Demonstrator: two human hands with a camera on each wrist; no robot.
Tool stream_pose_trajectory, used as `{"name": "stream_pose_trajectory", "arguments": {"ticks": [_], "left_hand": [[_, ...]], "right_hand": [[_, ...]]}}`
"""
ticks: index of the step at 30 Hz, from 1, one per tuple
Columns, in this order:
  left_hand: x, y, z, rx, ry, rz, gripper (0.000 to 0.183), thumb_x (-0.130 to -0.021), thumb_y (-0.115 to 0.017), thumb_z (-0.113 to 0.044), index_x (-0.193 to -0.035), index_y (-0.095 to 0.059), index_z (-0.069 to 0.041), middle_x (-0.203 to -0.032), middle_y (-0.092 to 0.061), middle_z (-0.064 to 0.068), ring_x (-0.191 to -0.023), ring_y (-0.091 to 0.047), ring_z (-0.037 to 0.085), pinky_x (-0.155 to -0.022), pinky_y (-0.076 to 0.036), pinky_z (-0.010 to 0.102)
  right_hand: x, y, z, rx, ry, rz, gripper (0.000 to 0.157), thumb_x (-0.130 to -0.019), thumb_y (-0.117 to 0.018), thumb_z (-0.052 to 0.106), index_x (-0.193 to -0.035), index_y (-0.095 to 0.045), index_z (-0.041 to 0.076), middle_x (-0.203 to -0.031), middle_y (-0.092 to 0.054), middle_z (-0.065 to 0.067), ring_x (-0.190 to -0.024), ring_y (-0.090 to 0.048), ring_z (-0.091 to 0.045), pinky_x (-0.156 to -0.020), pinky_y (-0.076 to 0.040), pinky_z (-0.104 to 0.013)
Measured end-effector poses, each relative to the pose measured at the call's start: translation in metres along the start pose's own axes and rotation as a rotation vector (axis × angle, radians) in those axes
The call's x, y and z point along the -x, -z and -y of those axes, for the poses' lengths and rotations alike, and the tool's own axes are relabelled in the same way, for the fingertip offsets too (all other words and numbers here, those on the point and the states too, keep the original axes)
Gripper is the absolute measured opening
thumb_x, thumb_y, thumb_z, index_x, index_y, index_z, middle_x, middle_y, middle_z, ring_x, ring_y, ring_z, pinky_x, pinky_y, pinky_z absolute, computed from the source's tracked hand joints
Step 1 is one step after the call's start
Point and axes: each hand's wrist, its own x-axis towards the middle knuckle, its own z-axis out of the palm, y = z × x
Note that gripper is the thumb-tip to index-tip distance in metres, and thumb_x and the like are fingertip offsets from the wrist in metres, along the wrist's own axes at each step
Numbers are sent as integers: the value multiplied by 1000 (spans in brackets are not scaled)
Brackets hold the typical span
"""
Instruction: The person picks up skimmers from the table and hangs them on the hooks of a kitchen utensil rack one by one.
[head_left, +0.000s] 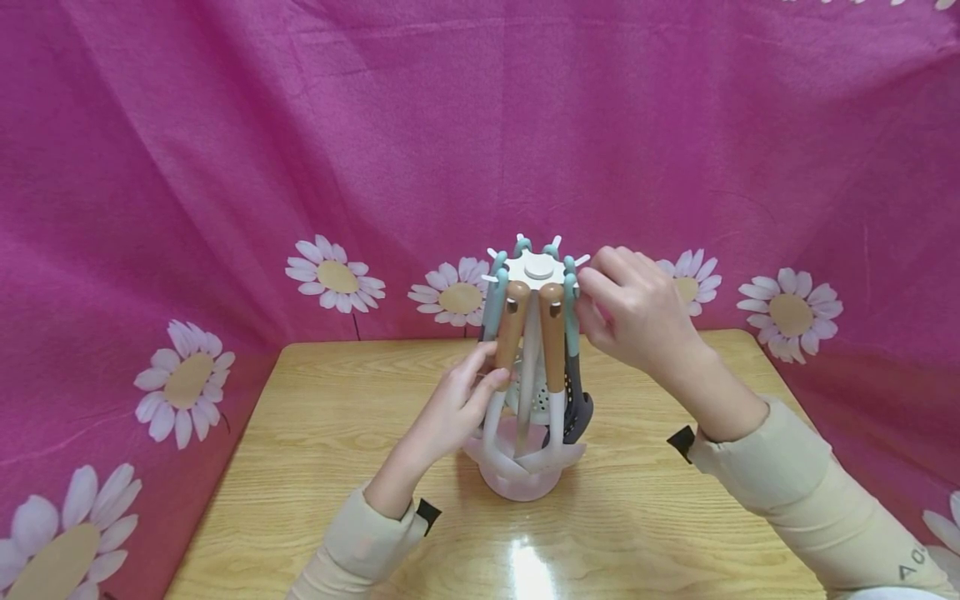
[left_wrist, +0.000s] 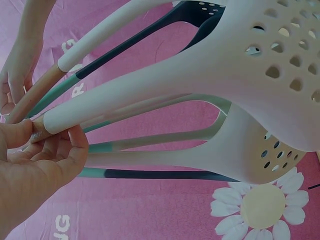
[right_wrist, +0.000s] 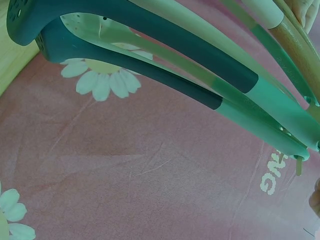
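A utensil rack (head_left: 525,483) with a pale round base and a white pronged top stands upright on the table, hung with several kitchen utensils. My left hand (head_left: 453,408) pinches the wooden handle of a white skimmer (left_wrist: 135,90), thumb on one side and fingers on the other, close to its white neck. At the rack's right edge, the curled fingers of my right hand (head_left: 637,308) pinch the top by a prong and a green handle (head_left: 572,321); their exact contact is hidden. A second wooden-handled white utensil (head_left: 552,342) hangs between the hands.
Dark-headed utensils with green handles (right_wrist: 280,110) hang on the right and far sides of the rack. The wooden table (head_left: 337,467) extends around the base. Behind it hangs a magenta cloth (head_left: 450,125) printed with daisies.
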Motion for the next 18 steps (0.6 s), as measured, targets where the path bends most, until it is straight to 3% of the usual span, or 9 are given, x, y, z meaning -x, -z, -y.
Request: {"name": "stream_pose_trajectory", "arguments": {"ticks": [5, 10, 14, 18], "left_hand": [[0, 2, -2, -12, 29, 8, 32, -95, -46, -12, -125, -45, -3, -105, -59, 14, -97, -59, 21, -84, -49, 34], [1, 10, -6, -111, 28, 23, 36, -93, -51, -14, -127, -45, -5, -101, -59, 6, -91, -56, 14, -80, -48, 28], [2, 24, -15, -223, -36, 28, 36, -91, -55, -16, -125, -48, -5, -102, -58, 3, -89, -55, 11, -77, -48, 27], [-3, 45, -25, -311, -131, -42, 29, -89, -57, -13, -116, -55, -2, -103, -60, 7, -91, -57, 16, -79, -49, 30]], "right_hand": [[0, -1, 0, 2, 0, 2, 8, -75, -49, 1, -67, -47, 3, -64, -43, -7, -53, -37, -21, -47, -27, -31], [0, 0, 0, 9, 6, 12, 8, -75, -48, 2, -67, -48, 3, -63, -43, -6, -53, -37, -21, -47, -27, -31], [-3, 6, 0, 40, 34, 67, 6, -75, -48, 2, -70, -50, 3, -64, -45, -6, -52, -39, -21, -46, -30, -31], [-8, 17, -3, 48, 64, 169, 7, -73, -50, 0, -78, -56, 2, -70, -50, -7, -56, -44, -23, -48, -35, -32]]}}
